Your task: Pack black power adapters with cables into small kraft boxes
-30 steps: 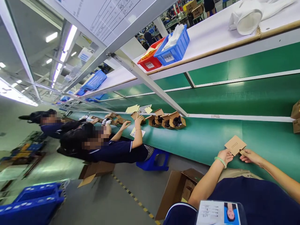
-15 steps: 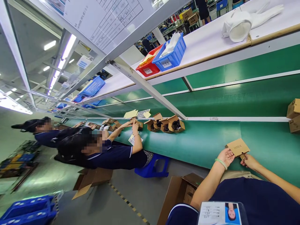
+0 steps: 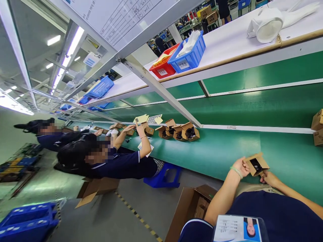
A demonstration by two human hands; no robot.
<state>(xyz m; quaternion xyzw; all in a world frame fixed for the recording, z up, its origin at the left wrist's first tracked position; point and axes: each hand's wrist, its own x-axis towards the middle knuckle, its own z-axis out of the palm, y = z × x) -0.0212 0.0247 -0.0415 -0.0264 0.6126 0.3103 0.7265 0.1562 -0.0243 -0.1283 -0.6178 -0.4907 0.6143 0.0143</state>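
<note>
A small brown cardboard box (image 3: pixel 259 160) is held over the near edge of the green conveyor belt (image 3: pixel 227 148). Its flap stands open and a dark item (image 3: pixel 256 165) shows inside. My left hand (image 3: pixel 241 166), with a green bracelet on the wrist, grips the box's left side with closed fingers. My right hand (image 3: pixel 267 177) pinches the box's lower right corner. A badge with a photo (image 3: pixel 237 228) hangs on my dark blue shirt.
Co-workers (image 3: pixel 113 158) sit further left along the belt beside several open boxes (image 3: pixel 188 131). The shelf above holds a blue bin (image 3: pixel 188 53), a red bin (image 3: pixel 163 67) and a white cloth piece (image 3: pixel 267 22). Brown boxes (image 3: pixel 317 127) stand at the right edge. An open carton (image 3: pixel 191 205) sits on the floor.
The box was held with its closed printed face towards me; now it is turned and open, and the dark item inside shows. My hands stayed on it. The co-worker's arms moved.
</note>
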